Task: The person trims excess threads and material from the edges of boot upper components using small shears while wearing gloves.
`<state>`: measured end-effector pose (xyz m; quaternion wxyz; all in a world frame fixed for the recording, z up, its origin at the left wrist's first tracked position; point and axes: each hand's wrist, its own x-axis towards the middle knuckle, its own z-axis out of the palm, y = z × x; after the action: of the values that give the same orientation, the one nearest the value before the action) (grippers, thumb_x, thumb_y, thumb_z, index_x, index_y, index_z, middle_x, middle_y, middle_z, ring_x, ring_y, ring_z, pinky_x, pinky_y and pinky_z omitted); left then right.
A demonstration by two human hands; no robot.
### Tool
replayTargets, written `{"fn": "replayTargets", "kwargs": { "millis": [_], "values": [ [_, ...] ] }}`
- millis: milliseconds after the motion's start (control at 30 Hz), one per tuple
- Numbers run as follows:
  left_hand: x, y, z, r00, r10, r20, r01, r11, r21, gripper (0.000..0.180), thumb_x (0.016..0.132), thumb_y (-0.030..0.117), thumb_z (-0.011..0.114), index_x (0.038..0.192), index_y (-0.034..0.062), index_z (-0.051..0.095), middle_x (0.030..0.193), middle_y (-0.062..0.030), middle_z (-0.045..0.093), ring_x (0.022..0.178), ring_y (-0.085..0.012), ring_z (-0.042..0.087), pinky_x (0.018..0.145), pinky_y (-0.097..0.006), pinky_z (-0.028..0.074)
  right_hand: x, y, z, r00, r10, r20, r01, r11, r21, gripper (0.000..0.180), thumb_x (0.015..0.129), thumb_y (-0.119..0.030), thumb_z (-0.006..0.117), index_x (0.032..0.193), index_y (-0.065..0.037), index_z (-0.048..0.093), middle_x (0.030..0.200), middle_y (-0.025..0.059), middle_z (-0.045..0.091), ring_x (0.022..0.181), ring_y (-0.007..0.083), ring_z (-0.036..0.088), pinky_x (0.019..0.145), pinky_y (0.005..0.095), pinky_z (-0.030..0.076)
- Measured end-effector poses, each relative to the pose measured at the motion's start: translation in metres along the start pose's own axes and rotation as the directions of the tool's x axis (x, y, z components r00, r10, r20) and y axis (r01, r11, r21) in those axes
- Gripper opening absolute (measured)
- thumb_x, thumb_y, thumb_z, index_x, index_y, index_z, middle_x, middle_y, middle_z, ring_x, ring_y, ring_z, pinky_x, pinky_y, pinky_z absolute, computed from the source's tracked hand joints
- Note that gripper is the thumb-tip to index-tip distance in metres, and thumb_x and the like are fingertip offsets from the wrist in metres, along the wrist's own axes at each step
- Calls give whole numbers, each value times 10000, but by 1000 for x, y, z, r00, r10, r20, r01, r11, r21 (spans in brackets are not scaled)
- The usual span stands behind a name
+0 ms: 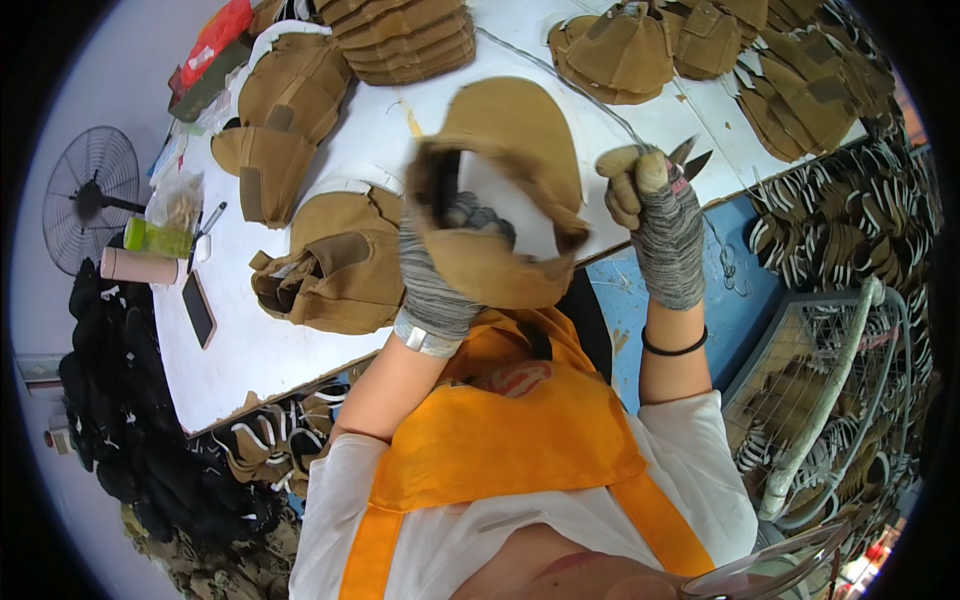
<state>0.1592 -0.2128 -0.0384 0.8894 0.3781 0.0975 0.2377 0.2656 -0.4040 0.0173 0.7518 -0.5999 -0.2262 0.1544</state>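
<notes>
A brown cap (520,115) is held up over the table's near edge, its brim pointing away from me and its opening facing up. My left hand (432,275), in a grey knit glove, grips the cap's left side, with some fingers showing inside the opening. The cap's left part is smeared by motion. To the right of the cap, my right hand (655,195), in a grey glove with tan fingertips, is closed around a small pair of scissors (690,158). Its blades stick out on the far right side of the fist; the handles are mostly hidden.
Brown caps (330,260) lie left on the white table (230,370), near a phone (199,309) and a pink bottle (140,266). A cap stack (400,40) and more caps (615,55) sit at the back. A wire basket (820,400) of caps stands right; a fan (90,200) left.
</notes>
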Motion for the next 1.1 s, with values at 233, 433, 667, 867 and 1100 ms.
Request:
{"fn": "replayTargets", "kwargs": {
  "millis": [233,433,667,867,1100],
  "values": [
    [2,-3,17,997,-35,68,35,999,9,530,891,460,475,1271,91,441,956,-42,521,824,-155,531,752,-347,479,-43,61,-7,999,12,-34,-16,992,-123,398,924,-410,513,1056,-42,591,677,19,540,521,84,433,497,245,368],
    [-4,-1,33,991,-46,124,50,998,-26,510,892,433,479,1265,88,446,979,-49,522,845,-159,533,768,-347,477,-65,55,8,978,-171,118,92,866,492,425,912,-337,538,1188,-14,534,947,75,647,623,128,551,563,258,464],
    [-25,63,17,989,123,83,-126,992,29,486,892,401,485,1258,84,452,1006,-58,523,870,-163,536,786,-347,475,-44,-22,36,976,-188,-110,200,972,121,557,795,-310,729,1194,25,533,1031,89,632,933,145,588,802,275,495],
    [-49,120,-7,962,267,57,-271,960,77,465,893,374,490,1253,80,457,1029,-66,523,891,-167,538,802,-347,473,-21,-34,61,933,-357,48,360,930,-75,578,814,-340,705,1224,24,522,977,88,646,870,140,601,786,268,497],
    [-110,171,-47,912,409,-15,-400,898,183,442,894,342,495,1246,76,463,1056,-75,524,915,-172,540,821,-347,471,-19,-68,112,863,-424,272,478,861,-173,462,830,-324,684,1153,-13,579,849,84,668,780,153,634,721,272,511]
  ]
}}
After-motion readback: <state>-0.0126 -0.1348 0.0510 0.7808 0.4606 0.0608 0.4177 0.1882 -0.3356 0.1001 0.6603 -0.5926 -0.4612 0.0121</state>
